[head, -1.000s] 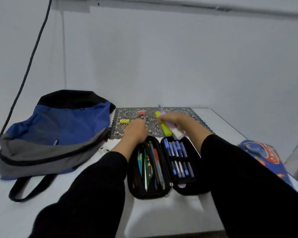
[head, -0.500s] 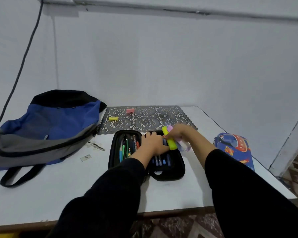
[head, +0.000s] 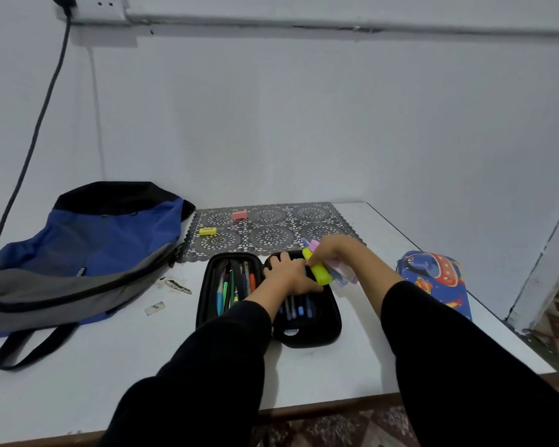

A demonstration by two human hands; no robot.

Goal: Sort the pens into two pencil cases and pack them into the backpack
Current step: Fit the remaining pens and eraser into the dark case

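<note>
A black pencil case lies open on the white table, its left half filled with several pens and its right half with blue pens. My left hand rests flat on the right half, fingers spread over the blue pens. My right hand grips a bundle of highlighters, yellow in front and pink and lilac behind, just above the case's right edge. A blue printed pencil case lies shut at the right. The blue, grey and black backpack lies at the left.
A dark lace mat lies behind the case, with a pink eraser and a yellow eraser on it. Paper scraps lie beside the backpack. The table edge runs close on the right, and a cable hangs down the wall.
My left hand has moved from the mat onto the case's right half. My right hand has brought the highlighters down from the mat to the case's right edge. The view has pulled back.
</note>
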